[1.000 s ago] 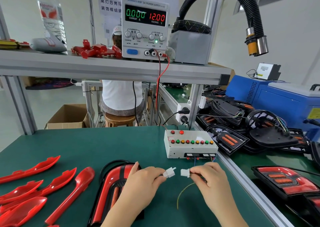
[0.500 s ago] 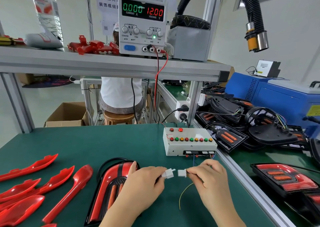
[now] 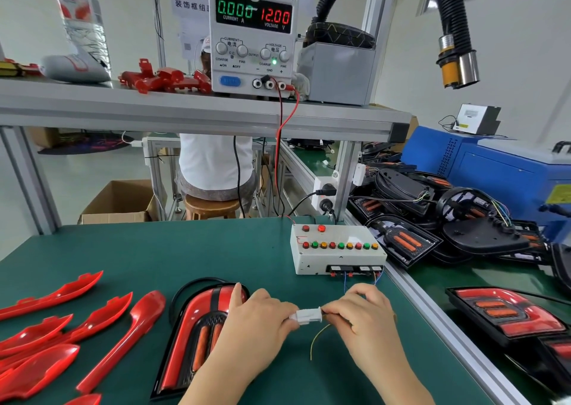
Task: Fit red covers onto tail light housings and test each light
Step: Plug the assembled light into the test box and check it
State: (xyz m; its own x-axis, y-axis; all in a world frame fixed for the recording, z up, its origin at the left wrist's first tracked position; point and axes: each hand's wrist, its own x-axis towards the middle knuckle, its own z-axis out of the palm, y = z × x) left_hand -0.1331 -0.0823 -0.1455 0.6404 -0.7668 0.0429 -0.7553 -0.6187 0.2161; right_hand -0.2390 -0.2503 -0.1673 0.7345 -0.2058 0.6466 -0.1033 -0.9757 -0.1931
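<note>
The matte workbench mat (image 3: 185, 250) is dark green. Along its left edge, the glossy curved plastic covers (image 3: 52, 295) are bright red. Near the front edge, the black-framed tail light housing (image 3: 200, 343) carries a fitted red cover (image 3: 193, 309) with one black stripe, two orange bars and dotted black mesh. The small plastic connector (image 3: 307, 315) is white, and the thin loose wire (image 3: 313, 341) is yellow-green. The off-white rectangular test box (image 3: 336, 261) shows buttons repeating red, green, amber. The grey power supply (image 3: 253, 65) has green and red digits.

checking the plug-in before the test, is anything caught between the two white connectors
Nothing visible. The white connectors meet end to end, pinched between the left hand and the right hand, no gap showing. The yellow wire curves below, clear of the joint.
</note>
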